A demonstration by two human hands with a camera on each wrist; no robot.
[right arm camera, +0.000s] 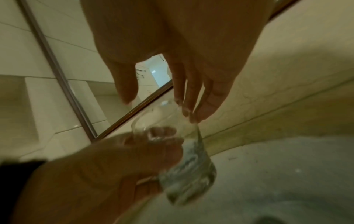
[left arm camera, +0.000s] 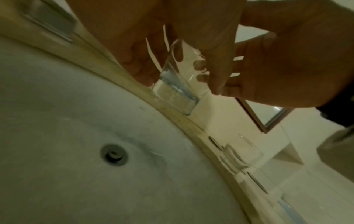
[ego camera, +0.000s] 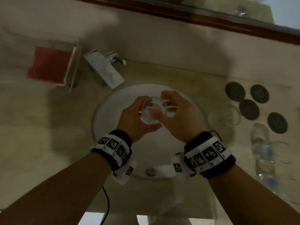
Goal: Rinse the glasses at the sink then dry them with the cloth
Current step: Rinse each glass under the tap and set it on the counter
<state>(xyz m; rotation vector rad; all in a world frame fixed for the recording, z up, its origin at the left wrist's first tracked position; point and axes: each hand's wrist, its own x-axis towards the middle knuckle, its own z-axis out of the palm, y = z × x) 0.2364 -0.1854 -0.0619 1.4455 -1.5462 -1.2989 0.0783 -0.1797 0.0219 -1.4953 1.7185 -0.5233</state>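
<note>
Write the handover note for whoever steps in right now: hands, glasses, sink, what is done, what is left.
Left hand: grips the clear drinking glass round its side, over the round white sink basin.
Right hand: fingertips reach into the glass mouth, thumb outside.
Water sits in the bottom of the glass; none visibly runs from the chrome faucet.
Other clear glasses stand on the counter to the right, beside the dark round coasters.
Done: rinsing of this glass is under way.
Left: finish it, rinse the rest, dry all. No cloth clearly in view.

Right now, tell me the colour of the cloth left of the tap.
Red cloth, clearest in the head view.
</note>
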